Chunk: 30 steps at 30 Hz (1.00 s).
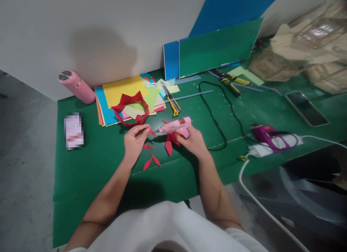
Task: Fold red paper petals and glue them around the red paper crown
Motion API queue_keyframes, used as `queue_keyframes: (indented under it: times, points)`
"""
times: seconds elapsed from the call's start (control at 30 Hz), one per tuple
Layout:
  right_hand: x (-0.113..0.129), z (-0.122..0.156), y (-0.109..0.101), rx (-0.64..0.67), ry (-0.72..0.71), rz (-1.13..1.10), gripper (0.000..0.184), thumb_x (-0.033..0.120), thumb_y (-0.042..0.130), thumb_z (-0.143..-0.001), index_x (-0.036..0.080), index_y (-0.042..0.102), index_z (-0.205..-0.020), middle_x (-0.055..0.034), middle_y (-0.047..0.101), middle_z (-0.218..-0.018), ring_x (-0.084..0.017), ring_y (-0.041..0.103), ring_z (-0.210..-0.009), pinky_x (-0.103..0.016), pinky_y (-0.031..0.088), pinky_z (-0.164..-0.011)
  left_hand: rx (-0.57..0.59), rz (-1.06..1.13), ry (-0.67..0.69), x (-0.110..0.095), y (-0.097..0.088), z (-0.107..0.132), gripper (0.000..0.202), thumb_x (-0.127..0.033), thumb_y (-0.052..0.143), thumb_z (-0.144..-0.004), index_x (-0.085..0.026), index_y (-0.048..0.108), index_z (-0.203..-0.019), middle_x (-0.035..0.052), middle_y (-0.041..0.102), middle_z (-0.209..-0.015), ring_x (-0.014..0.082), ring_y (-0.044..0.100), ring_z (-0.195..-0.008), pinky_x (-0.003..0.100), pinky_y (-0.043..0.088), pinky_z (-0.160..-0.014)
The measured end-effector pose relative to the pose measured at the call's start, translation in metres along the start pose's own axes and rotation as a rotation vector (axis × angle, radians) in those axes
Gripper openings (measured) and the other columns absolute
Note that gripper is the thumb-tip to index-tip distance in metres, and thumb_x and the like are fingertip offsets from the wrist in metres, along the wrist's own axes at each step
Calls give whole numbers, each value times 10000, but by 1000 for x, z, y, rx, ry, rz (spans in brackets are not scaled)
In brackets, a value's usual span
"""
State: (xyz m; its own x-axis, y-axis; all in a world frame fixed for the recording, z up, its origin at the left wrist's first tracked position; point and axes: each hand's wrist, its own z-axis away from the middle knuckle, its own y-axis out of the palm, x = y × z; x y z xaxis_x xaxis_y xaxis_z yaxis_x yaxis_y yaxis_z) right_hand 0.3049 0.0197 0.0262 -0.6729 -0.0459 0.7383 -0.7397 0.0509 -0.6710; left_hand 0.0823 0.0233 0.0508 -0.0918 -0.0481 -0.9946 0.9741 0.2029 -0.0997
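My right hand (192, 139) is wrapped round the handle of a pink hot glue gun (173, 127), its nozzle pointing left. Between the fingertips of my left hand (135, 140) is a small folded red paper piece (153, 133), right at the nozzle tip. Several more red paper pieces (155, 160) lie on the table below. A cluster of red pointed paper pieces (168, 146) sits under the glue gun, partly hidden by it and my right hand. Just behind my left hand stands a red folded-paper ring (119, 116) with pointed tips.
Coloured paper sheets (108, 95) lie at the back, with a yellow utility knife (173, 104) beside them. A pink bottle (78, 87) and a pixelated packet (74, 131) are on the left. To the right are a black cable (214, 118), pliers (230, 84), a phone (307, 108) and a power strip (261, 150).
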Motion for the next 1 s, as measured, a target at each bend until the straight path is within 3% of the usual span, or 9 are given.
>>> queue_keyframes:
  times: [0.3,0.47,0.6,0.7,0.83,1.0]
  points:
    - [-3,-1,0,-20,22,-16,240,338,555,-706,188,642,-872,-20,659,-683,-161,536,-562,-275,428,-560,3,15,-8,2,0,0,270,-375,757,-705,-165,755,-873,79,736,-928,177,700,-782,325,594,-759]
    - [0,0,-3,-40,39,-117,320,441,669,-682,181,625,-862,-10,640,-665,-152,526,-543,-274,433,-531,-2,53,-30,2,0,0,283,-383,756,-702,-163,743,-880,67,742,-883,153,689,-699,320,592,-733]
    - [3,1,-5,-31,60,-213,410,496,736,-637,188,602,-872,-9,634,-704,-154,536,-577,-290,452,-554,20,55,-13,5,-2,1,268,-373,734,-729,-171,735,-904,70,735,-915,152,680,-735,314,577,-746]
    - [7,-1,-4,-44,63,-429,414,517,678,-717,214,550,-969,5,613,-739,-145,536,-596,-295,462,-569,75,64,-13,11,0,4,187,-342,687,-764,-185,738,-853,69,723,-952,156,668,-814,304,554,-787]
    - [19,-2,2,-26,61,-749,328,540,539,-845,262,423,-974,36,575,-732,-133,544,-622,-291,463,-619,226,94,-121,15,14,13,137,-280,659,-761,-188,745,-815,67,706,-963,159,652,-841,301,537,-792]
    - [35,-2,12,29,170,-797,368,577,528,-844,271,388,-994,24,594,-828,-120,501,-629,-267,428,-599,308,102,-22,7,34,18,151,-295,658,-791,-195,737,-870,69,677,-971,171,637,-930,309,521,-851]
